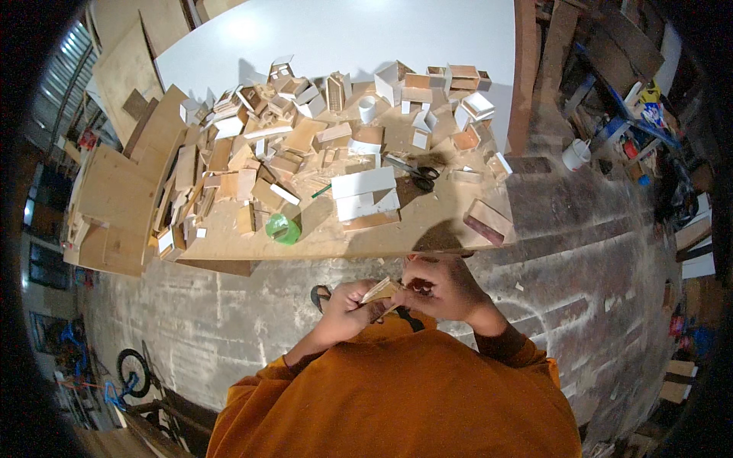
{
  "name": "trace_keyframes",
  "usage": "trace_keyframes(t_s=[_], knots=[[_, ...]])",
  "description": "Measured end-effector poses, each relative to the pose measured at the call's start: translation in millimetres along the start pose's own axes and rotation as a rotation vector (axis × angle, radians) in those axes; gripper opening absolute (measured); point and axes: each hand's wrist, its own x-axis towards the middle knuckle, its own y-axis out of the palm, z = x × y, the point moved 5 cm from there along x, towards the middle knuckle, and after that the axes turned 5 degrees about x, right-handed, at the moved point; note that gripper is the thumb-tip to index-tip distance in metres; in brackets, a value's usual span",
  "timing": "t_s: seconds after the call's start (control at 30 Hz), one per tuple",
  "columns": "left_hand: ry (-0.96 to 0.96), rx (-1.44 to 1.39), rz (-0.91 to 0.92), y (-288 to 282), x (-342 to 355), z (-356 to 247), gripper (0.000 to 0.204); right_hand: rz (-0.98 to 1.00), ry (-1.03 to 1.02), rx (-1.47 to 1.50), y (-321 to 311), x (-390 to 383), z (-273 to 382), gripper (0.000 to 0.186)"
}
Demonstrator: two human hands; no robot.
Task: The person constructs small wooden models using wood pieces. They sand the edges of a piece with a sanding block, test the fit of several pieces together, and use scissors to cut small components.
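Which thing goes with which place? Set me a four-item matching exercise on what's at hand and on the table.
1. small wooden piece
2. black-handled scissors
3. white cup
4. green round object

A. near the front edge of the table
B. toward the table's back
C. in the left hand, right hand beside it
D. just right of the white-topped piece

Pairs: 1-C, 2-D, 3-B, 4-A

The bare left hand [349, 311] is curled in a grip. The bare right hand [444, 287], knuckles bent, is just beside it.
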Motion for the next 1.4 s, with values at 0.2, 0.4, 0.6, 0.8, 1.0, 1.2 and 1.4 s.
trace_keyframes(t_s=[0.2,0.4,0.6,0.8,1.0,1.2,1.4], knots=[[0.044,0.17,0.051,8,2,-23,0.014,-0.024,-0.153,-0.276,19,-8,-12,0.026],[-0.045,0.083,0.07,5,2,-1,0.012,0.042,-0.119,-0.179,28,-15,-25,0.017],[-0.142,-0.085,0.072,3,2,13,0.017,0.01,-0.018,0.096,15,-1,-63,0.021],[-0.143,-0.269,-0.064,2,3,-9,0.042,-0.337,0.23,-0.347,-44,42,-147,0.017],[-0.164,-0.604,-0.04,-16,-4,0,0.048,-0.106,0.248,-0.68,-18,74,-207,0.027],[-0.089,-0.667,-0.154,-32,-8,1,0.046,-0.202,0.271,-0.658,-23,84,-232,0.029],[-0.008,-0.605,-0.22,-44,-8,-3,0.038,-0.169,0.404,-0.554,-28,87,-251,0.039]])
